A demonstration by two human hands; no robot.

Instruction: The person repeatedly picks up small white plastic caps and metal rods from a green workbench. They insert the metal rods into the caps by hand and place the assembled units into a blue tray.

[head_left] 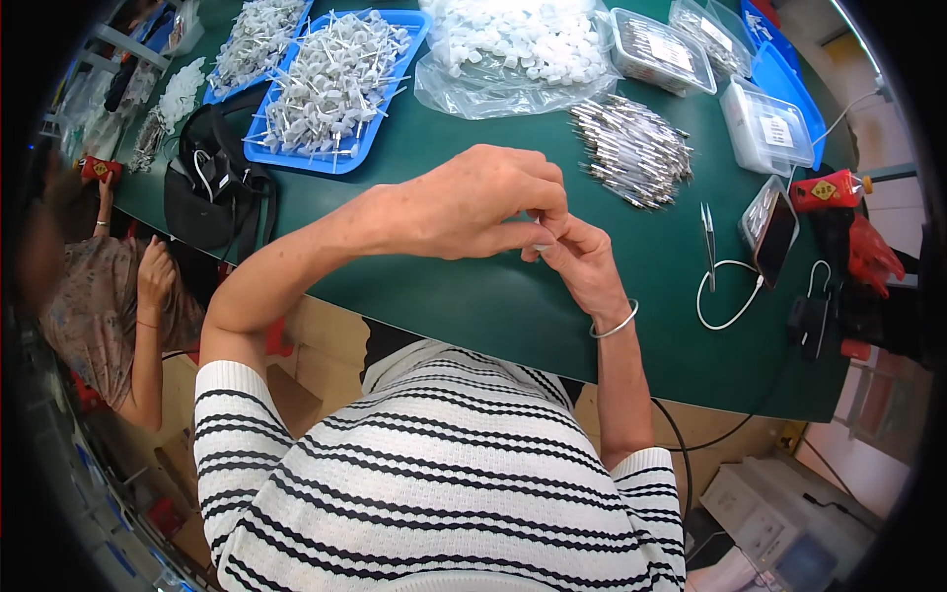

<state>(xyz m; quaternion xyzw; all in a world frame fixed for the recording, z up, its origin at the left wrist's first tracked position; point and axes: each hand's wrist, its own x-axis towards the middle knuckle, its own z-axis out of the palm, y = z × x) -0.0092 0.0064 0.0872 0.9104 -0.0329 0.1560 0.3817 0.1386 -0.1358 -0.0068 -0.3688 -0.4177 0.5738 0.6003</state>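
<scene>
My left hand (483, 202) and my right hand (584, 261) meet over the front part of the green table (414, 281). The fingers of both are closed in a pinch, tips touching or nearly so. A tiny whitish bit shows at the fingertips, too small and too covered to name. Beyond my right hand lies a heap of thin metal pins (636, 153). An open clear bag of small white plastic caps (528, 44) lies at the far middle. To the left, a blue tray (367, 158) holds many white caps with metal pins in them.
Tweezers (708, 237), a white cable (725, 324) and a phone (775, 237) lie at right, near clear plastic boxes (767, 128) and a red bottle (827, 191). A black bag (212, 187) sits at left. Another person's arm (148, 335) is at the far left.
</scene>
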